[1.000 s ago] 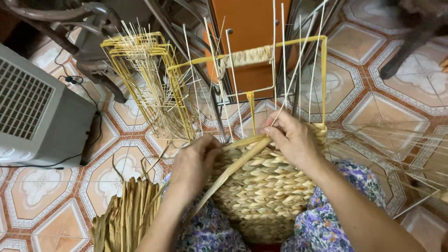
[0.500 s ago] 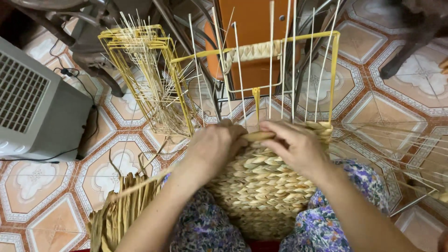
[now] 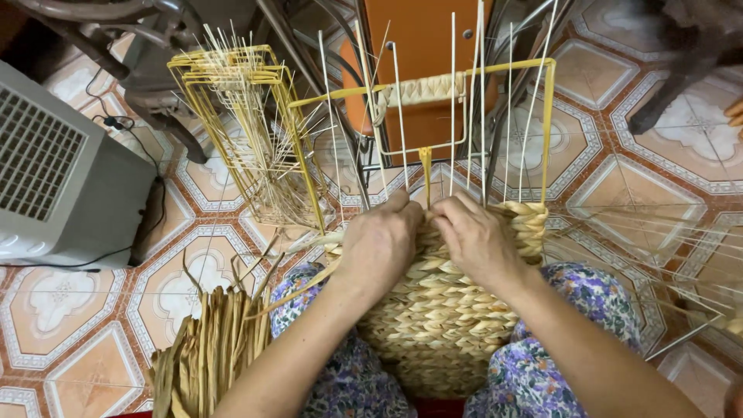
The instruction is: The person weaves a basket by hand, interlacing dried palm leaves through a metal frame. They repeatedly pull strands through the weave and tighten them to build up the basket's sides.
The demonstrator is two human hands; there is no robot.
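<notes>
A half-woven straw basket rests on my lap, built on a yellow wire frame with thin white upright stakes. My left hand and my right hand sit side by side on the basket's upper woven edge, fingertips nearly touching near the middle stake. Both pinch a flat straw strand against the weave; its loose end trails down to the left from under my left hand. The woven handle sits on the frame's far top bar.
A bundle of dried straw strips lies by my left knee. Several empty yellow wire frames stand stacked ahead on the left. A grey box-shaped appliance with a cable sits far left. Thin loose stakes spread right over patterned floor tiles.
Both hands have come together at the basket's upper edge. The long strand that slanted across the front a second ago now lies tucked under my left hand.
</notes>
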